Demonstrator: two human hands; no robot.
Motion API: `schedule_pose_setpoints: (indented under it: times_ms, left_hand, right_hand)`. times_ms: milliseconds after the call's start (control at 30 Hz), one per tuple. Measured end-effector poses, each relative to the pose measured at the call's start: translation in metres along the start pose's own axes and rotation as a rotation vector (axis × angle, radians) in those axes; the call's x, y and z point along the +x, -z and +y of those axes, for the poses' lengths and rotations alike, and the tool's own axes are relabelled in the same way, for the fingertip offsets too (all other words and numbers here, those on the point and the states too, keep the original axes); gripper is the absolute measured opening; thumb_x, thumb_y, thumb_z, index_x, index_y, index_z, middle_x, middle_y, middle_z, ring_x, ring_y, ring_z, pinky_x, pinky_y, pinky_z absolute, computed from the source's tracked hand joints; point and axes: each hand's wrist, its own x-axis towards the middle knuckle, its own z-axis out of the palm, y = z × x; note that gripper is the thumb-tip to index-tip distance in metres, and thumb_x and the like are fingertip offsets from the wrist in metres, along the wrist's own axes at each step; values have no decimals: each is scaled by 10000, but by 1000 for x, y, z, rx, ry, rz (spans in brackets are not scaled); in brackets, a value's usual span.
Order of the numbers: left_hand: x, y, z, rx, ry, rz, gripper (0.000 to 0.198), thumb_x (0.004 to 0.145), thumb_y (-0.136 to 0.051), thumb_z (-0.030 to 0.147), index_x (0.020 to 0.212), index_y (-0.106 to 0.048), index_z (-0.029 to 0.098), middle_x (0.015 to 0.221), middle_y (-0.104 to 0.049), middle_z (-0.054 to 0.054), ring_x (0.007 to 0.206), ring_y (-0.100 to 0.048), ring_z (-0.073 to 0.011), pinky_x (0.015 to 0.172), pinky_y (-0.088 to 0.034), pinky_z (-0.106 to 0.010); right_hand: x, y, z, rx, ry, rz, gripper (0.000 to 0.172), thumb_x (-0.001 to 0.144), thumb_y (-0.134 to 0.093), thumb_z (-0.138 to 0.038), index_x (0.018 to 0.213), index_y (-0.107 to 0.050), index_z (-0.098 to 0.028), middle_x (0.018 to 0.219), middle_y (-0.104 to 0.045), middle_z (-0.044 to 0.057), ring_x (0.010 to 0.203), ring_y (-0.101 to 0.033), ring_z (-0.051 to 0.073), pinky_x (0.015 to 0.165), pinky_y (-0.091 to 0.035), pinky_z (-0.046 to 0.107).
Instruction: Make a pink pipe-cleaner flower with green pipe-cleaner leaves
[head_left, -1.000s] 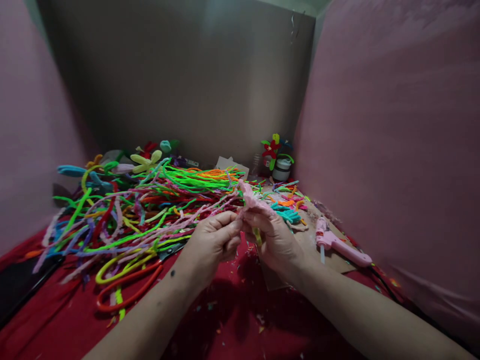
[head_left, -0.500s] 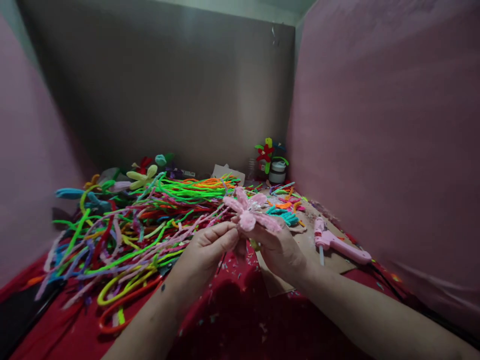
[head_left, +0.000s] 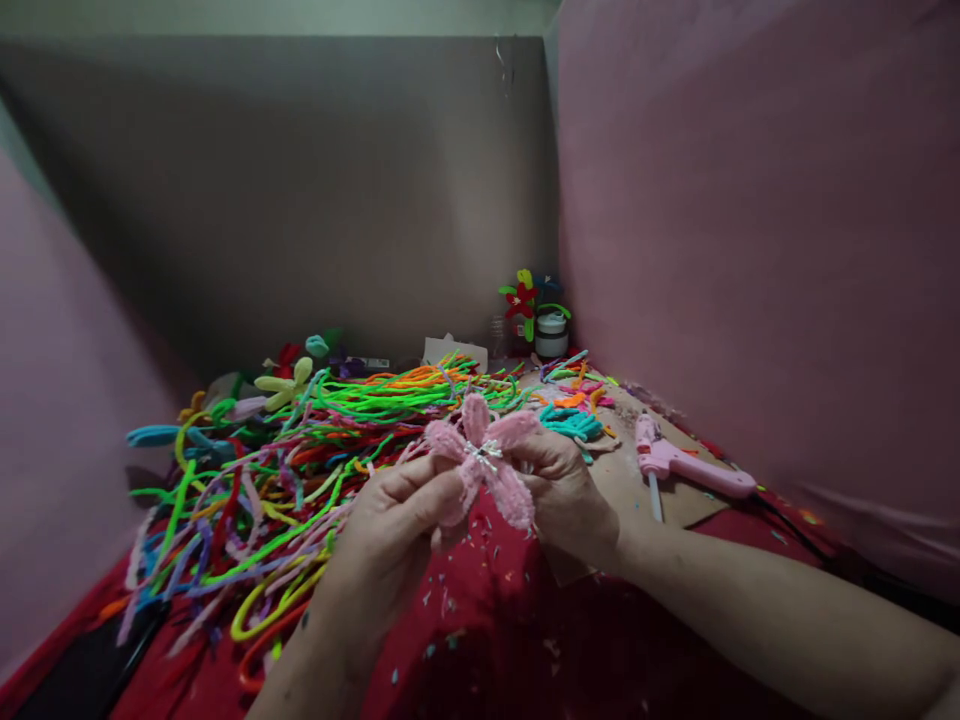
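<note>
A pink pipe-cleaner flower (head_left: 474, 428) with several fuzzy petals and white stamens at its centre is held between my two hands, its face turned toward me. My left hand (head_left: 405, 510) pinches a petal on the left side between thumb and fingers. On the right, my right hand (head_left: 574, 490) is closed on the flower's right petals, with some of its fingertips hidden behind them. The flower is above the red cloth, in front of the pipe-cleaner pile.
A tangled heap of colourful pipe cleaners (head_left: 300, 470) spreads over the left. A pink glue gun (head_left: 697, 470) lies on cardboard (head_left: 686, 510) at right, near teal pieces (head_left: 571, 422). Finished flowers (head_left: 519, 300) stand at the back beside a white container (head_left: 552, 336). Scraps dot the red cloth (head_left: 480, 640).
The flower has tilted from nearly side-on to face me, showing its white centre. My left hand has shifted onto a left petal, and the camera view has turned slightly right.
</note>
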Motion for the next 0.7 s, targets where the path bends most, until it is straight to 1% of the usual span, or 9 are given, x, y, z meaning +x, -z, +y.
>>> schedule_pose_setpoints:
  times_ms: [100, 267, 367, 433, 500, 567, 600, 633, 700]
  left_hand:
    - [-1, 0, 0, 115, 27, -36, 267, 734, -640, 281, 529, -553, 133, 515, -467, 19, 490, -381, -68, 474, -305, -204]
    - [0, 4, -2, 367, -59, -5, 223, 801, -579, 307, 636, -600, 158, 612, -526, 10, 599, -440, -91, 571, -352, -214]
    - [2, 3, -2, 397, -68, 17, 202, 803, -576, 315, 670, -599, 165, 652, -535, 9, 617, -438, -93, 582, -359, -213]
    - [1, 1, -1, 395, -98, 84, 122, 771, -618, 294, 729, -611, 180, 703, -561, 12, 640, -458, -94, 589, -367, -205]
    - [-1, -3, 0, 411, -172, 200, 93, 735, -659, 270, 771, -607, 201, 733, -571, 22, 656, -476, -95, 589, -373, -199]
    - [-5, -7, 1, 479, -296, 313, 75, 730, -662, 244, 747, -598, 211, 717, -556, 30, 655, -481, -100, 586, -377, -203]
    - [-6, -8, 2, 531, -371, 343, 60, 739, -650, 228, 721, -596, 211, 705, -547, 29, 656, -483, -105, 587, -380, -209]
    - [-8, -9, 2, 590, -445, 348, 57, 750, -634, 207, 704, -600, 211, 705, -546, 25, 665, -489, -111, 591, -385, -216]
    - [-11, -9, 3, 715, -559, 289, 77, 764, -605, 156, 722, -622, 219, 740, -564, 11, 706, -514, -129, 610, -403, -232]
  right_hand:
    - [-2, -2, 1, 123, -48, -18, 81, 750, -637, -250, 790, -707, -246, 875, -611, 42, 845, -519, 175, 703, -460, 311]
    - [-3, -2, 4, 204, -156, -11, 26, 697, -695, -246, 705, -681, -226, 699, -555, 16, 707, -479, 149, 654, -447, 285]
    - [-3, -2, 5, 196, -161, -8, 67, 722, -673, -275, 690, -664, -216, 692, -544, 9, 675, -466, 135, 628, -437, 272]
    - [-2, -1, 4, 167, -142, -2, 93, 746, -649, -285, 690, -659, -212, 718, -556, 11, 683, -470, 132, 642, -433, 275]
    - [-1, -1, 2, 127, -120, -1, 101, 761, -633, -286, 698, -660, -212, 728, -564, 12, 696, -476, 133, 647, -425, 274]
    - [0, 0, -1, 84, -109, -15, 127, 771, -621, -296, 683, -657, -212, 692, -552, 9, 702, -482, 140, 626, -414, 267]
    - [0, 0, -2, 68, -108, -25, 142, 774, -617, -305, 674, -655, -213, 667, -539, 7, 704, -485, 144, 609, -408, 263]
    - [0, 0, -3, 56, -107, -36, 153, 775, -616, -315, 665, -654, -214, 644, -526, 5, 706, -488, 148, 593, -402, 259]
    - [-1, 1, -4, 44, -99, -60, 163, 776, -614, -328, 661, -655, -220, 620, -514, 4, 713, -493, 154, 575, -394, 256]
